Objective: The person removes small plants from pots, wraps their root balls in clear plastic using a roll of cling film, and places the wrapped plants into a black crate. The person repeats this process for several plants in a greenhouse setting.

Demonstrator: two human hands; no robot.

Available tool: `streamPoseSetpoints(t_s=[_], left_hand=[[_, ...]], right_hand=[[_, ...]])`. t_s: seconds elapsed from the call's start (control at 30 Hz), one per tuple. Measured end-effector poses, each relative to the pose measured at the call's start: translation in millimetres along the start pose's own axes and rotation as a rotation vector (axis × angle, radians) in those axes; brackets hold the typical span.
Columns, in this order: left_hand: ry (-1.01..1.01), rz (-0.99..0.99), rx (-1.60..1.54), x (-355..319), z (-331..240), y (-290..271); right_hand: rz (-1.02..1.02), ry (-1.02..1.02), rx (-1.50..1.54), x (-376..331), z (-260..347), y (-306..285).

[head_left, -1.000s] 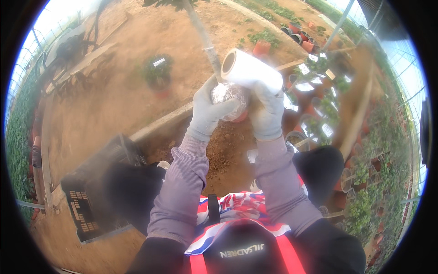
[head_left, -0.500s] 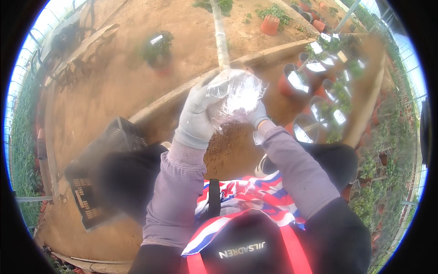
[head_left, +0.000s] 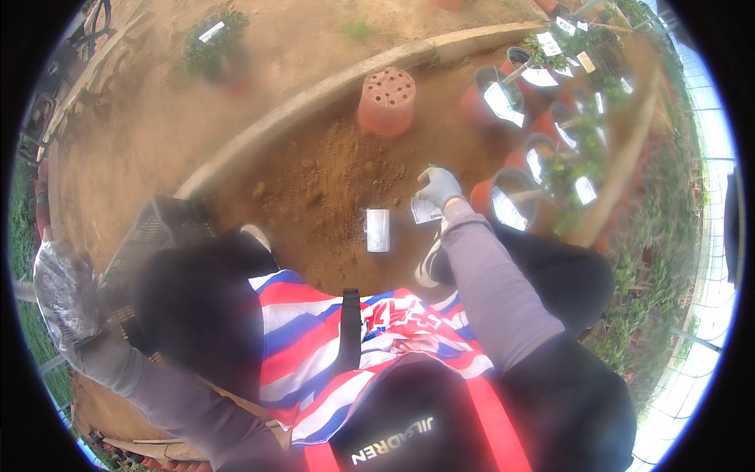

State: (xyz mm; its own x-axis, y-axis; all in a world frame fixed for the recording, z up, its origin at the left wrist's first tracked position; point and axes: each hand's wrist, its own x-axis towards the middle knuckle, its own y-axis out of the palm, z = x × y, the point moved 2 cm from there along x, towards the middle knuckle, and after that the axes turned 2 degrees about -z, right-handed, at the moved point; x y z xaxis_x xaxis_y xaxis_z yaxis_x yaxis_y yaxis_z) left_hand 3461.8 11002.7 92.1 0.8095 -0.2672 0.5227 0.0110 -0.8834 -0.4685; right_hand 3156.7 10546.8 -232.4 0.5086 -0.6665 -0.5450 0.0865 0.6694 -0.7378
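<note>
Out at the far left, my left gloved hand (head_left: 94,350) grips a root ball wrapped in clear plastic (head_left: 64,287). The plant's stem does not show there. My right gloved hand (head_left: 440,186) is low over the soil in the middle, its fingers curled; whatever they may hold is hidden. Just below that hand is a white printed label (head_left: 425,209); I cannot tell whether the two touch. A white cylinder-like packet or roll (head_left: 378,230) sits on the soil between my feet. Beyond it, an upturned reddish pot (head_left: 386,102) shows the holes in its base.
Several potted plants with white tags, such as a red-brown pot (head_left: 481,106), crowd the right side. A raised curb (head_left: 259,141) curves behind the soil patch. Beside my left leg lies a black plastic crate (head_left: 161,228). Another tagged plant (head_left: 216,43) stands beyond the curb.
My left hand has carried the wrapped root ball from the middle to the far left. My right hand has let go of it and stays near the middle. The upturned pot and white packet are now visible.
</note>
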Motion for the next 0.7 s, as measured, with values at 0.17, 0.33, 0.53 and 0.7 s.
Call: streamPoseSetpoints(t_s=[0.17,0.33,0.53,0.7], left_hand=[[-0.519,-0.403,-0.681,-23,78,-60],[-0.553,-0.338,-0.380,-78,110,-85],[-0.602,-0.379,-0.710,-108,103,-71],[-0.567,-0.339,-0.976,-102,87,4]], right_hand=[[0.106,-0.337,-0.507,21,-27,15],[0.096,-0.452,-0.763,27,-12,29],[-0.344,-0.732,0.015,4,208,-53],[0.123,-1.056,0.485,-85,401,13]])
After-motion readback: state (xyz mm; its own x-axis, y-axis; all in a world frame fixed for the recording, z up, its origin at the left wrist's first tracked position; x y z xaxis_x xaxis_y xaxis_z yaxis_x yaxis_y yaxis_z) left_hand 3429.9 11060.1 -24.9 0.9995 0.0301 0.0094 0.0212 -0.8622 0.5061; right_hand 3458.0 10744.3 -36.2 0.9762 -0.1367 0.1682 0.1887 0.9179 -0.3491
